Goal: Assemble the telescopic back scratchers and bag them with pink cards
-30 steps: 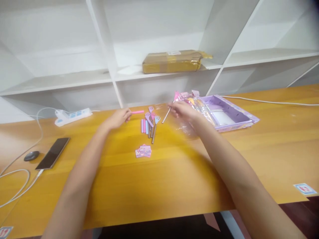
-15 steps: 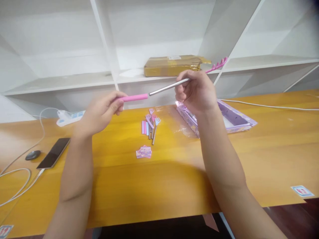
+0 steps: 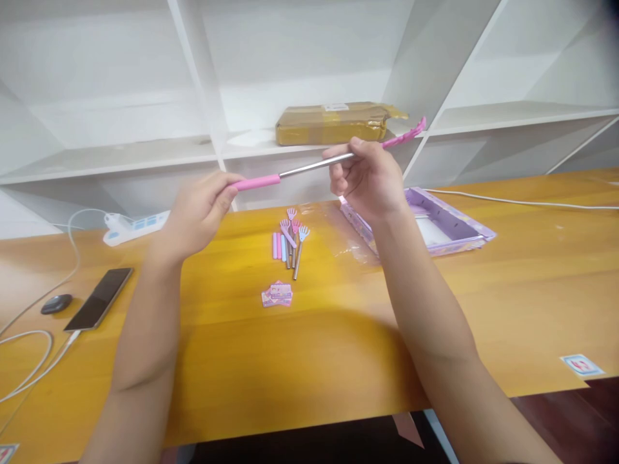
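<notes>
My left hand [image 3: 200,209] pinches a pink handle sleeve [image 3: 258,183] by its left end. The sleeve's right end meets the tip of a metal rod; how far the rod sits inside cannot be seen. My right hand [image 3: 370,177] is closed on this rod, part of a back scratcher [image 3: 316,165] with a pink claw head beyond my fingers. Below, on the table, several more back scratchers [image 3: 297,254] with purple, pink and blue heads lie bunched. Loose purple, pink and blue sleeves [image 3: 279,246] rest just left of them. Nearer me is a small pile of printed cards [image 3: 277,294].
Behind my right wrist stands an open purple box [image 3: 464,222], with clear plastic wrap [image 3: 355,238] beside it. A taped cardboard box [image 3: 331,125] sits on the shelf. At left are a power strip [image 3: 138,227], a phone [image 3: 99,299] with its cable and a mouse [image 3: 57,303].
Both hands have risen from the table, the right bringing a pink back scratcher away from the box. The gap between the rod's tip and the pink sleeve has closed.
</notes>
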`<action>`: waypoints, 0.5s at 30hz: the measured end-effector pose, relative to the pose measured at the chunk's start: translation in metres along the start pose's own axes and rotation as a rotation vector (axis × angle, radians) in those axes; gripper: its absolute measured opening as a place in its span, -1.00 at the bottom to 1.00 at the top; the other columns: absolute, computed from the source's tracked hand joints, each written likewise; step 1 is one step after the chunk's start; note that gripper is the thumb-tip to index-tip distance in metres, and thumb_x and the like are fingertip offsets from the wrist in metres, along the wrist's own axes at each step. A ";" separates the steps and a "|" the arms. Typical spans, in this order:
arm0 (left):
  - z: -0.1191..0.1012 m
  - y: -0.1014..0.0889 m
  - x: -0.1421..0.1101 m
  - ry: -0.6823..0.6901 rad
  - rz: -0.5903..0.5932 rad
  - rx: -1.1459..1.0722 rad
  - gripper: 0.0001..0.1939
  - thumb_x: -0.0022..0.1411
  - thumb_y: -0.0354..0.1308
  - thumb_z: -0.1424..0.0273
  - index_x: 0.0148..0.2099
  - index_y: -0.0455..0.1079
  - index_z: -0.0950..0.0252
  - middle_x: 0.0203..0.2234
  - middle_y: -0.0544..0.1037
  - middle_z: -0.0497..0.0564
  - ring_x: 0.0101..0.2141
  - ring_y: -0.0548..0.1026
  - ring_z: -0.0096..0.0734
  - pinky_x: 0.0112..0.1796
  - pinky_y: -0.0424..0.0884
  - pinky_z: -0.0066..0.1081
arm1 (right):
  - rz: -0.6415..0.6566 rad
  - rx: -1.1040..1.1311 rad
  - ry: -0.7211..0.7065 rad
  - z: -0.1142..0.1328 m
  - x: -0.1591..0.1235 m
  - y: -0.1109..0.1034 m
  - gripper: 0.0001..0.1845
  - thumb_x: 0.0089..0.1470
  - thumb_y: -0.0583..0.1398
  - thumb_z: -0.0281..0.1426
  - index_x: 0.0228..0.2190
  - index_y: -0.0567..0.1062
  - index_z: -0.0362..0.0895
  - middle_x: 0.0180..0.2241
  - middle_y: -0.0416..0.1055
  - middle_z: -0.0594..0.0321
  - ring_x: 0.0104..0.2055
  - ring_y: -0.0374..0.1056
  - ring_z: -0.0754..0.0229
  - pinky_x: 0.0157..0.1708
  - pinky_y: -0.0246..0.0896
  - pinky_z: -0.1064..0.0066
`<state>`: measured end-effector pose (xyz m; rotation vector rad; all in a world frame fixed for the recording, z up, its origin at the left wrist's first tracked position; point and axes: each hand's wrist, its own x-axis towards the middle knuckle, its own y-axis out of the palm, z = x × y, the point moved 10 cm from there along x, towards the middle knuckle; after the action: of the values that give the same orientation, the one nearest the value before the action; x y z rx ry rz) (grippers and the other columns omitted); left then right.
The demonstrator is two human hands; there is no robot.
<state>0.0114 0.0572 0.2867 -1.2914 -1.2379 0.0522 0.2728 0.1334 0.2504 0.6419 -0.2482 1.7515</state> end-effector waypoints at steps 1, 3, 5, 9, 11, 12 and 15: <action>-0.001 -0.002 -0.001 0.002 -0.022 -0.007 -0.66 0.59 0.02 0.18 0.09 0.59 0.16 -0.45 0.51 -0.01 -0.41 0.46 -0.27 -0.27 0.38 -0.26 | -0.002 -0.010 0.005 0.000 0.000 0.000 -0.44 0.30 0.25 0.16 -0.14 0.68 -0.08 -0.51 0.40 0.28 -0.56 0.29 0.28 -0.59 0.24 0.35; -0.001 -0.004 -0.002 0.006 -0.058 -0.030 -0.66 0.60 0.03 0.16 0.08 0.59 0.15 -0.44 0.50 0.00 -0.40 0.46 -0.25 -0.26 0.38 -0.25 | -0.006 -0.024 0.011 0.002 -0.001 -0.001 -0.43 0.32 0.24 0.16 -0.07 0.68 -0.06 -0.50 0.39 0.28 -0.56 0.30 0.27 -0.59 0.24 0.35; -0.002 -0.006 -0.002 0.015 -0.088 -0.061 -0.65 0.60 0.02 0.13 0.08 0.59 0.14 -0.46 0.48 0.00 -0.40 0.45 -0.25 -0.27 0.38 -0.25 | -0.008 -0.022 0.000 0.005 -0.001 0.000 -0.42 0.31 0.24 0.18 -0.05 0.68 -0.05 -0.50 0.38 0.29 -0.56 0.31 0.27 -0.59 0.25 0.35; 0.000 -0.005 -0.003 0.023 -0.112 -0.132 -0.63 0.61 0.02 0.10 0.09 0.59 0.13 -0.52 0.42 -0.04 -0.45 0.40 -0.28 -0.32 0.37 -0.26 | 0.000 -0.023 -0.014 0.010 -0.001 0.003 -0.40 0.29 0.24 0.20 -0.06 0.69 -0.03 -0.50 0.38 0.29 -0.56 0.31 0.27 -0.58 0.26 0.36; 0.002 -0.005 -0.003 0.023 -0.114 -0.160 -0.63 0.61 0.02 0.10 0.11 0.59 0.14 -0.52 0.41 -0.05 -0.47 0.39 -0.30 -0.35 0.36 -0.27 | 0.000 -0.034 -0.007 0.009 -0.002 0.003 -0.40 0.28 0.25 0.21 -0.05 0.69 -0.02 -0.50 0.38 0.29 -0.54 0.32 0.25 -0.58 0.27 0.35; 0.002 -0.004 -0.003 0.025 -0.112 -0.166 -0.63 0.61 0.02 0.11 0.11 0.58 0.14 -0.52 0.41 -0.05 -0.47 0.39 -0.30 -0.36 0.36 -0.27 | -0.002 -0.038 -0.004 0.009 -0.002 0.003 -0.40 0.27 0.25 0.21 -0.04 0.69 -0.02 -0.50 0.38 0.29 -0.54 0.33 0.25 -0.58 0.28 0.35; -0.001 -0.005 -0.004 0.050 -0.118 -0.159 -0.65 0.61 0.03 0.12 0.11 0.58 0.14 -0.50 0.42 -0.03 -0.45 0.41 -0.28 -0.38 0.34 -0.26 | -0.005 -0.042 -0.008 0.009 -0.003 0.003 -0.37 0.25 0.26 0.23 -0.02 0.69 -0.02 -0.50 0.38 0.28 -0.53 0.34 0.23 -0.58 0.29 0.34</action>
<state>0.0079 0.0520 0.2881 -1.3449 -1.2925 -0.1649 0.2727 0.1258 0.2571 0.6186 -0.2879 1.7343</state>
